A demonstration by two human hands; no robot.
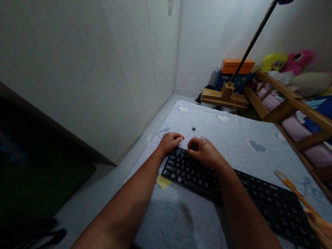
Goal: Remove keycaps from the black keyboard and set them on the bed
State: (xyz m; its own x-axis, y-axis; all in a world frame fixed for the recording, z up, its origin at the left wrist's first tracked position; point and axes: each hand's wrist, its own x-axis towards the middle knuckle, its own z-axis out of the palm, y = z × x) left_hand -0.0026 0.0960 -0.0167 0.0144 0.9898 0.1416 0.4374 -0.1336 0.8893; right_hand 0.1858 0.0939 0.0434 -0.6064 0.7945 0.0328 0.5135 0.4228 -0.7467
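Observation:
A black keyboard (197, 174) lies slantwise on the pale blanket. At its upper left corner is my left hand (171, 142), with fingers curled and thumb pressed against them, gripping the edge. My right hand (203, 152) is closed over the top row of keys near that corner, its fingertips pinched together. A thin wire loop (202, 139) sticks out above its fingers; the rest of that tool is hidden in the hand. Just beyond the hands, a small loose black keycap (193, 128) rests on the blanket. My right forearm covers the keyboard's middle part.
A brush (293, 186) with an orange handle lies right of the keyboard, near an orange cloth (321, 224). The heart-patterned blanket (236, 135) borders a white cabinet (124, 69) on the left and a wooden rail (303, 107) on the right. A wooden stand (224, 97) stands beyond.

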